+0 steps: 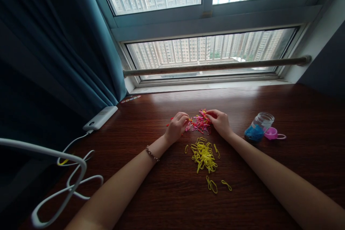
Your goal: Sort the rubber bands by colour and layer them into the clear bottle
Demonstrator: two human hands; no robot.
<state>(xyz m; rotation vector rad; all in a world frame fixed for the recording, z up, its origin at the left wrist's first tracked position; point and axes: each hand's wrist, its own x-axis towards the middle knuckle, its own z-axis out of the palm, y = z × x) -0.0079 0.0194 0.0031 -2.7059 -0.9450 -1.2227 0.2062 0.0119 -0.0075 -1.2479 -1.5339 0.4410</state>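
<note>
A mixed heap of pink and red rubber bands [199, 124], with a little yellow among them, lies on the dark wooden table between my hands. At its left edge, my left hand [177, 126] has its fingers curled in a pinch, a yellow-orange rubber band [190, 119] at the tips. My right hand [219, 123] reaches in from the other side, thumb and finger closed on a rubber band at the heap's upper right. Which band that is stays partly hidden. Closer to me sits a pile of yellow rubber bands [204, 156], with several loose ones around it.
To the right, a clear jar [264, 119] with blue bands inside lies tilted, touching a pink lid [271, 133] with a loop. On the left are a white power strip [100, 118] and a coiled white cable [78, 183]. A rail [215, 67] crosses the window behind.
</note>
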